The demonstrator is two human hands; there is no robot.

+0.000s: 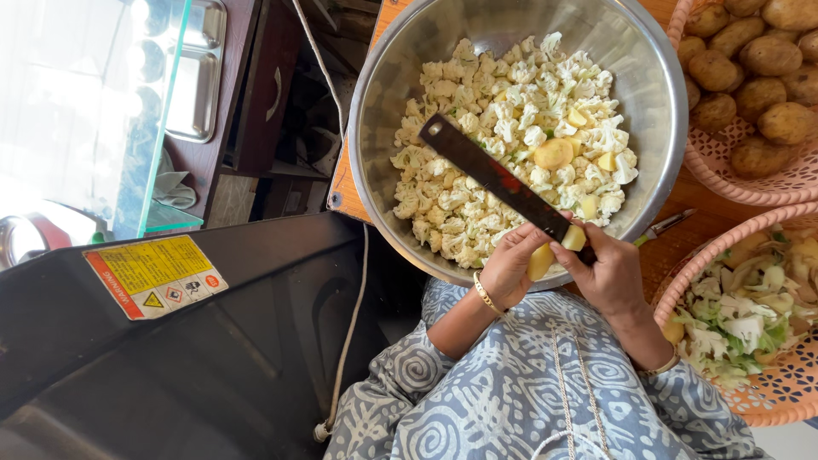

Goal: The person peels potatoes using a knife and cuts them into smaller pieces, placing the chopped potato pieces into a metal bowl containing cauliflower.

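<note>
- Landmark: the steel bowl (656,102), filled with white cauliflower florets (477,170) and a few pale yellow potato chunks (554,153). I place everything else by it.
- Left hand (509,266): I see it at the bowl's near rim, fingers closed around a peeled yellow potato piece (540,261) and holding it over the rim.
- Right hand (607,273): just right of the left hand at the same near rim, wrapped around the handle end of a long dark knife (494,177); a small cut piece sits at its fingertips.
- Key relation: the knife's long axis runs diagonally from the hands at the near rim up and left across the florets, its tip over the bowl's middle-left. The potato piece lies against the blade's handle end, between the two hands; I judge both hands equally close to it.
- Right of the bowl: a pink basket of unpeeled potatoes (767,60) at the far side, a second pink basket of trimmings (750,315) at the near side.
- Between bowl and trimmings basket: a small peeler (665,225) on the wooden surface (682,200).
</note>
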